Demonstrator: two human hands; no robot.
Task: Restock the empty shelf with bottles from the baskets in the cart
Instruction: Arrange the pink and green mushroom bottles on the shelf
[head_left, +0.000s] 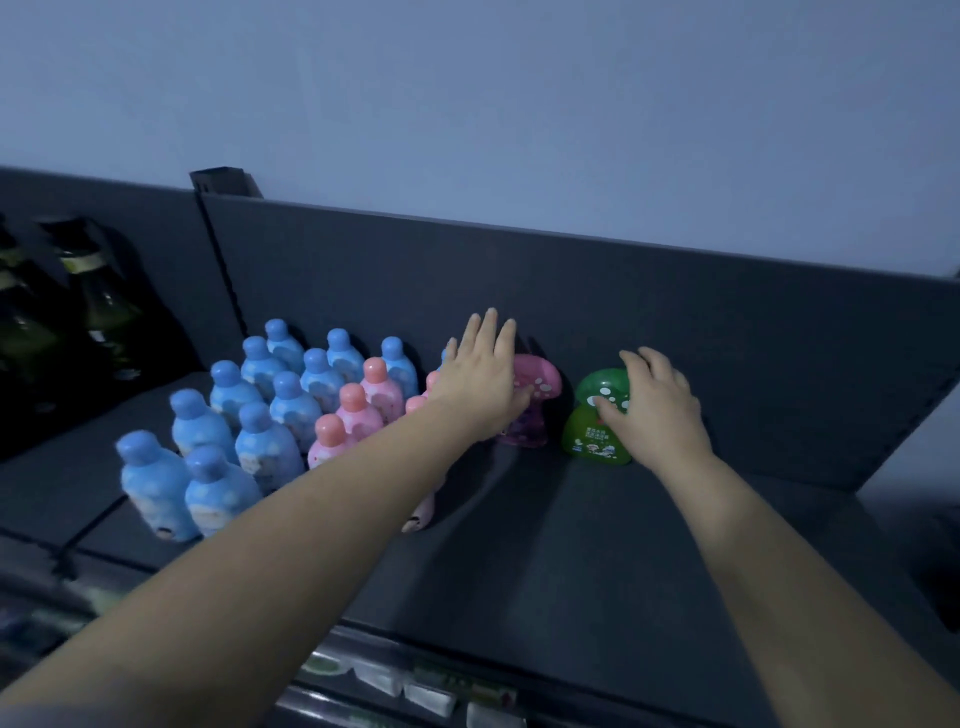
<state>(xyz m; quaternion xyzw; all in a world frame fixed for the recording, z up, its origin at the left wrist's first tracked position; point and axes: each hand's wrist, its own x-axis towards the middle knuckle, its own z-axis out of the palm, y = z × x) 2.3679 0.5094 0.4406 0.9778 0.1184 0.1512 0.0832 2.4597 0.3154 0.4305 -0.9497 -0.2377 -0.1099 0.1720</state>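
Both arms reach out over the dark shelf (519, 530), the hands side by side near its back panel (675, 322). The right hand (654, 410) is curled over the spotted cap of a green mushroom bottle (597, 436), thumb on the front of the cap and fingers hooked over the top. That bottle stands upright on the shelf under the palm.

The left hand (483, 374) has its fingers straight and spread. It lies against the left side of a pink mushroom bottle (543, 384), which stands upright just beside the green one, between the two hands. The light is dim, so the thumb seems to touch the pink cap, though I cannot be sure.

Left of the left hand, and partly hidden behind its forearm, pink bottles (358, 413) with salmon caps stand in rows. Further left are blue bottles (267, 441), packed close. Well beyond those, dark glass bottles (101, 312) stand in the next bay. Below both forearms, price labels (431, 693) run along the shelf's front edge.
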